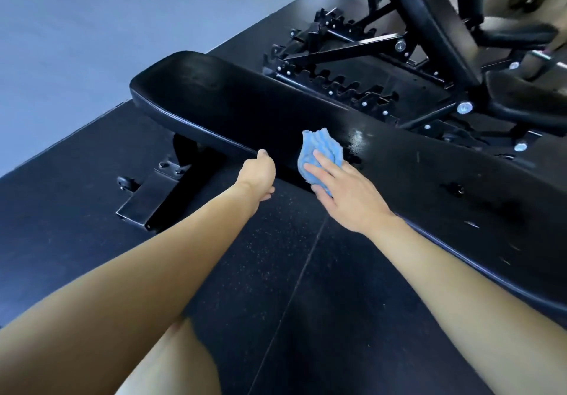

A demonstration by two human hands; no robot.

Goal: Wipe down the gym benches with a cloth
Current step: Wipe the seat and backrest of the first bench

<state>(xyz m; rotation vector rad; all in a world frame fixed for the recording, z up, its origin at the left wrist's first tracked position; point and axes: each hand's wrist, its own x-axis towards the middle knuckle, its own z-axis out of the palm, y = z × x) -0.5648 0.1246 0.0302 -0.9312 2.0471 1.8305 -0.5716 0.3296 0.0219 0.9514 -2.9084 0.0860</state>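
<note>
On speckled rubber floor [276,272], black bench [214,100]; right hand [349,198], fingers spread, presses cloth [319,149]; left hand [259,177] grips edge.

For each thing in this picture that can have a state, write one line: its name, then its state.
bench: flat, with a wet sheen beside the cloth
cloth: bunched, pressed on the bench
right hand: fingers straight, pressing the cloth
left hand: gripping the bench's near edge
far bench: backrest raised
</note>
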